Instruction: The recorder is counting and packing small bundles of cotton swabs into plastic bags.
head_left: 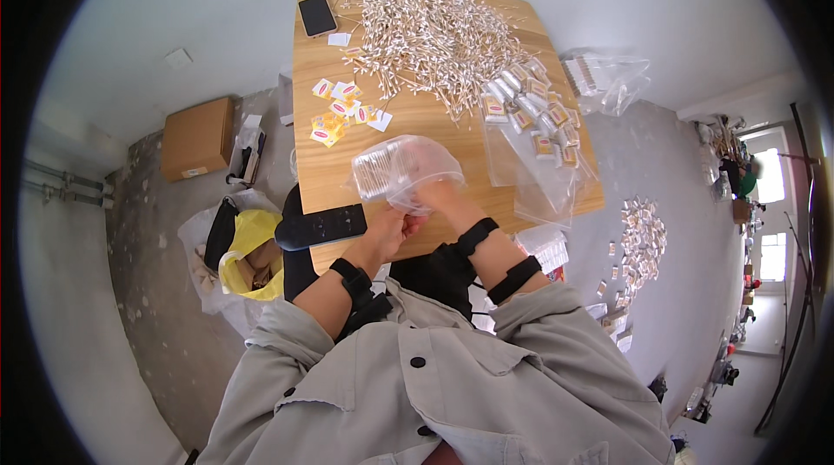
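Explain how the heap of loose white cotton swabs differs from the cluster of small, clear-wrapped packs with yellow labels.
The heap of loose white cotton swabs is a crisscross of separate sticks, while the cluster of small, clear-wrapped packs with yellow labels holds shiny, compact bundles. The heap covers more area than the cluster. The heap lies toward the far edge, the cluster near the right one. Both sit on the light wooden table.

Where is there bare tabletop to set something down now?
Bare table shows between the swab pile and the clear packaging, right of the yellow cards. A smaller patch lies just nearer than those cards, by the left edge. Crowded: the far end under swabs, and the right side under small packs and clear bags.
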{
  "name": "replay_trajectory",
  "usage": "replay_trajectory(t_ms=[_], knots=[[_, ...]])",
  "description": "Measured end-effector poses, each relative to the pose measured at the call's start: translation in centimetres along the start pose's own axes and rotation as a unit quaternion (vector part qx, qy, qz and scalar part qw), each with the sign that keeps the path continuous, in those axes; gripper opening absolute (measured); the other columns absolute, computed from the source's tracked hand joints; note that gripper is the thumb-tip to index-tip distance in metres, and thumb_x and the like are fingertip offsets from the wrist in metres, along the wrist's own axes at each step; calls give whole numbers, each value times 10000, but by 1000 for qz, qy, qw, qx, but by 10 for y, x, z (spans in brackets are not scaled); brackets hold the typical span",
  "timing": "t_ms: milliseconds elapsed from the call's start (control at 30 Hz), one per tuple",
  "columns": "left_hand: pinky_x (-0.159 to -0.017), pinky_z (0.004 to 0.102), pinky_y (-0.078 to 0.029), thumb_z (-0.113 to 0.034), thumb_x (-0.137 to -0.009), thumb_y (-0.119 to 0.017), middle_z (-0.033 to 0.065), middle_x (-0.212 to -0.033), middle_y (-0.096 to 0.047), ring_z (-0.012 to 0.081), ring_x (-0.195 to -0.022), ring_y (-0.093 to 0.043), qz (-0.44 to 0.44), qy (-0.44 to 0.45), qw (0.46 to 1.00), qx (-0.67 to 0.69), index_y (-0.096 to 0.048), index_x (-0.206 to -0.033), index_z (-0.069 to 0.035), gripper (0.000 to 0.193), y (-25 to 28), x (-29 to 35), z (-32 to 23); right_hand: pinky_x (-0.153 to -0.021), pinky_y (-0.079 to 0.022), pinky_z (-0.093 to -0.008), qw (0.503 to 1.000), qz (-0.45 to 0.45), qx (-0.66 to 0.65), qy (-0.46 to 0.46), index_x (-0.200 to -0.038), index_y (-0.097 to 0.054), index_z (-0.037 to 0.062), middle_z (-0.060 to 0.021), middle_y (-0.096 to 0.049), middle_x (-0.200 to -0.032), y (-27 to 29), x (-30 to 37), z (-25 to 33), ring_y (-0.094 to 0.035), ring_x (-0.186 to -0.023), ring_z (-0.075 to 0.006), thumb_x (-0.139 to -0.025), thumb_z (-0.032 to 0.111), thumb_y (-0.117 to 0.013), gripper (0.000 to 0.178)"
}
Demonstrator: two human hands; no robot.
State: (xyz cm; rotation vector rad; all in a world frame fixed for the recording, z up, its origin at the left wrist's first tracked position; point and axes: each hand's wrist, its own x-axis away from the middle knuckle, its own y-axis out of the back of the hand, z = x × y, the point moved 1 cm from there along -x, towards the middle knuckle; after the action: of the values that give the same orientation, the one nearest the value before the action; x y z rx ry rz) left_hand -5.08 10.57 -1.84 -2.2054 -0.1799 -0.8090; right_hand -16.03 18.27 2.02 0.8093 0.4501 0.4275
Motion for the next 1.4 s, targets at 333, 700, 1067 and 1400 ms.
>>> replay_trajectory(t_ms=[333,700,1067,1400], knots=[[-639,208,-417,-249,-943,-526,-2,-833,-647,54,-718,-528,38,-49,987,-150,-658,-956,-71,222,-9,12,-8,-795,-488,-412,942,190,255,106,-1006,-588,74,-138,-608,-1037,28,-10,19,-601,-920,-327,-773,135,-581,241],[-764,213,-433,-223,-941,-539,-5,-869,-650,60,-806,-556,120,-135,974,-135,-668,-946,-36,227,-9,34,-21,-760,-511,-391,899,303,296,113,-963,-606,58,-179,-623,-1008,36,-28,43,-630,-923,-303,-816,128,-524,183],[-614,279,-469,-257,-828,-663,49,-702,-616,111,-655,-567,6,-194,893,-406,-639,-871,26,288,51,56,-69,-721,-471,-428,966,218,50,-130,-926,-621,42,-170,-657,-916,23,6,12,-622,-837,-355,-814,352,-565,334],[-866,318,-427,-485,-847,-617,139,-1073,-578,195,-976,-540,-68,-199,884,-417,-445,-1262,78,720,50,-12,-116,-716,-450,-425,998,18,-4,52,-871,-596,90,-141,-594,-864,-4,43,24,-564,-845,-341,-765,173,-629,138]])
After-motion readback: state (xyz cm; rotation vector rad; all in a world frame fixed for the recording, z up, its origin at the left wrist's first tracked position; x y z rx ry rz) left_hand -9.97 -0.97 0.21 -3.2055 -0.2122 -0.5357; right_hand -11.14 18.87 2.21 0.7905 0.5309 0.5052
